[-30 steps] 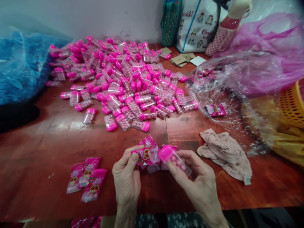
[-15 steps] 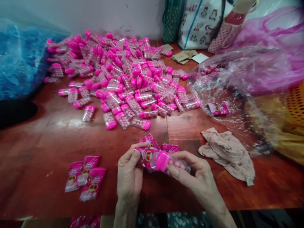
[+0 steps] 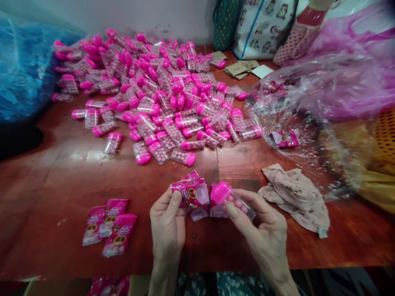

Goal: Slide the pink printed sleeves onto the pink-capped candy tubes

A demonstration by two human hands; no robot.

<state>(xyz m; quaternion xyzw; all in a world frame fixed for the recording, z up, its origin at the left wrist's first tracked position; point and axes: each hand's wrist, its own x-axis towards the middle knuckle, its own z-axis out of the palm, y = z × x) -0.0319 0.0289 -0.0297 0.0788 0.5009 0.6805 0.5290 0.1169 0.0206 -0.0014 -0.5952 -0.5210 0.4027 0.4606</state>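
Observation:
My left hand [image 3: 169, 218] pinches a printed pink wrapper [image 3: 188, 194], whose lower end is clear. A candy container [image 3: 237, 201], flat and see-through with a bright pink cap and pink balls inside, is in my right hand [image 3: 262, 224], gripped between thumb and fingers. Its cap points left toward the wrapper, with a small gap between them. More printed wrapping shows behind both; how much lies on the table I cannot tell. To the left lie three wrapped candy containers [image 3: 119, 235], overlapping one another.
A large heap of candy containers [image 3: 173, 131] covers the back of the table [image 3: 61, 181]. On the right are a crumpled beige cloth [image 3: 296, 197] and a clear plastic bag [image 3: 277, 111]. A blue bag [image 3: 24, 74] stands at left, cardboard pieces [image 3: 237, 70] at the back.
The container in my right hand has moved right, away from the wrapper that its cap overlapped before. My left hand keeps its pinch on the wrapper. The camera view has shifted slightly.

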